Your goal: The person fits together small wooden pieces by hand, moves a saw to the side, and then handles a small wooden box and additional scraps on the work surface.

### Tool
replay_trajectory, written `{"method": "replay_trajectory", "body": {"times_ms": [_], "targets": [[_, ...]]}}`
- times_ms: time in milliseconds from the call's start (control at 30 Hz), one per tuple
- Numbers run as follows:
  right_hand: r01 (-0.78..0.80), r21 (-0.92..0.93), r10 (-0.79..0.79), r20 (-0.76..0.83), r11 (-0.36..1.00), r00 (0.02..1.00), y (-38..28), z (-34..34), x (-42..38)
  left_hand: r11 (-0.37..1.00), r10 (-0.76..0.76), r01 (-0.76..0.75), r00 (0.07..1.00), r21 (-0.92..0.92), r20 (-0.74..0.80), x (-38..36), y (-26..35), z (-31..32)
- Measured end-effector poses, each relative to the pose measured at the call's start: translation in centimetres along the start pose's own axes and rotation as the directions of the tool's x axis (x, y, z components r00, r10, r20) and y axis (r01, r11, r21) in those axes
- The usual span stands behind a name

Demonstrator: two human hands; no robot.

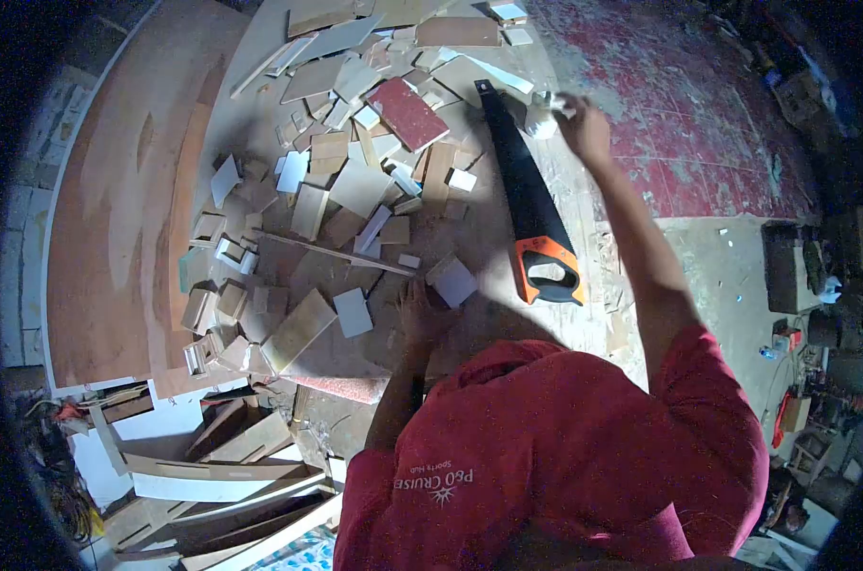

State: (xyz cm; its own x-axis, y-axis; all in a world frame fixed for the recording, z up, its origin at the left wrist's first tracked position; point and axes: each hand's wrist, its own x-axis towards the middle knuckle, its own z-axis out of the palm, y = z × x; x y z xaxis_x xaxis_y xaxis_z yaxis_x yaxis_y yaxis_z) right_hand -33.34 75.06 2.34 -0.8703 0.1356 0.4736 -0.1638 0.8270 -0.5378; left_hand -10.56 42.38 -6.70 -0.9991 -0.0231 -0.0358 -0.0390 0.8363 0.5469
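My right hand reaches out past the handsaw, its fingers closed on the top of a small white object, whose kind I cannot tell. Just left of it lies the handsaw, with a dark blade and an orange and black handle turned toward me. In shadow close to my body, my left hand rests low over the work surface with its fingers apart. Beside those fingers are a pale square block and the end of a thin wooden strip. A white rectangular piece lies to their left.
Wood offcuts and small blocks cover the surface ahead, among them a dark red board. A large wooden panel stands along the left. Stacked offcuts fill the lower left. On the right is a worn red floor.
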Motion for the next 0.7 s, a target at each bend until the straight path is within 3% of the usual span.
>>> {"method": "replay_trajectory", "body": {"times_ms": [33,100,167,233,300,367,467,600,667,700], "targets": [[0.048,-0.003,-0.048,-0.007,0.999,0.999,0.5,0.1,1.3,0.996,-0.028,0.032,0.998,-0.086,0.049,0.1,0.2,-0.4],[0.184,-0.16,-0.157,0.167,0.97,0.973,1.8,0.8,3.6,0.999,-0.002,0.002,1.0,-0.033,0.019,-0.1,-0.6,0.6],[0.206,-0.165,-0.168,0.217,0.965,0.962,2.4,1.5,4.6,0.999,0.028,-0.028,0.999,0.025,-0.017,0.0,-1.2,1.1],[0.244,-0.262,-0.133,0.382,0.934,0.915,3.3,2.0,5.8,0.997,0.036,-0.036,0.999,0.068,-0.01,0.2,-1.2,1.2],[0.289,-0.309,-0.167,0.365,0.906,0.916,3.5,2.5,6.7,0.996,0.048,-0.046,0.998,0.076,-0.026,0.3,-1.8,1.8],[0.359,-0.325,-0.191,0.449,0.875,0.873,3.7,2.0,7.3,0.995,0.067,-0.064,0.997,0.077,-0.037,0.3,-1.3,1.5],[0.44,-0.323,-0.253,0.484,0.838,0.838,4.0,2.2,8.0,0.998,-0.062,0.062,0.997,0.009,0.035,0.2,0.5,-0.2],[0.387,-0.408,-0.148,0.506,0.827,0.85,3.4,1.7,9.0,1.0,-0.009,0.008,0.999,0.022,0.036,0.0,0.1,-0.1],[0.246,-0.34,-0.111,0.37,0.908,0.922,2.9,1.0,9.0,1.0,-0.014,0.013,0.999,0.023,0.034,0.1,-0.3,0.1],[0.247,-0.338,-0.112,0.373,0.908,0.921,2.5,0.8,8.7,1.0,-0.005,0.005,1.0,0.012,0.022,0.2,-0.8,0.6]]}}
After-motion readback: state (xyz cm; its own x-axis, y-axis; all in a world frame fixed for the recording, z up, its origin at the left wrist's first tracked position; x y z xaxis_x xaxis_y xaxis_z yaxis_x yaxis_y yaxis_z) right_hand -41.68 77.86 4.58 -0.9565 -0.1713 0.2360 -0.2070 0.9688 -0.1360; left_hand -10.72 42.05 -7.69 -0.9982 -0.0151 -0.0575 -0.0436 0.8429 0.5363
